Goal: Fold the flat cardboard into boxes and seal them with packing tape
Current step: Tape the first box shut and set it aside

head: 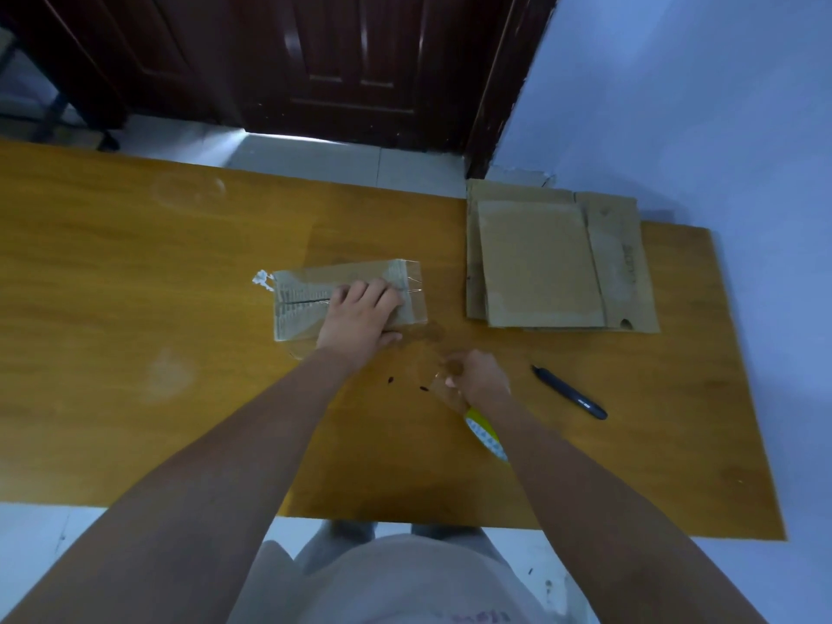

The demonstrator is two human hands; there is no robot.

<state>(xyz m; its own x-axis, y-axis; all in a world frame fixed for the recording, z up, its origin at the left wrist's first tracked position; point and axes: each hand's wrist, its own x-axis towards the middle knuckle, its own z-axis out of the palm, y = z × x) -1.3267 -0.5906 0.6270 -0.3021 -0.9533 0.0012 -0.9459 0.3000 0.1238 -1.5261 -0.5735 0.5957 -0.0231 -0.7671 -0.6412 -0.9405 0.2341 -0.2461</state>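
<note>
Nearest to us, our right hand (479, 376) is curled around the tape roll (484, 427), whose yellow-and-white core shows just below the wrist. A stretch of clear tape (427, 353) seems to run from the roll up and left towards the box, though it is so transparent we can only half make it out. Just right of that hand a black utility knife (569, 393) lies on the wooden table (135, 308), apart from everything else.

A little farther, our left hand (360, 315) rests flat on top of the folded box (346, 299), fingers spread and pressing down, not clutching anything. The box sits near the middle of the table, its top already glossy with tape, and a crumpled white end of tape (262, 281) sticks out at its far left corner.

We judge the box to be light and fairly stiff along its panels but springy at the flaps, so it would slide or pop open if we let go; the flat palm over the seam is the sensible hold, with the thumb against the near edge. The tape is thin, sticky and prone to folding onto itself, so it is best kept taut from the roll.

Farther off to the right, the stack of flat cardboard (553, 258) waits at the table's far edge, untouched. Beyond the table stand a dark wooden door (351, 60) and a pale wall (698, 105).
</note>
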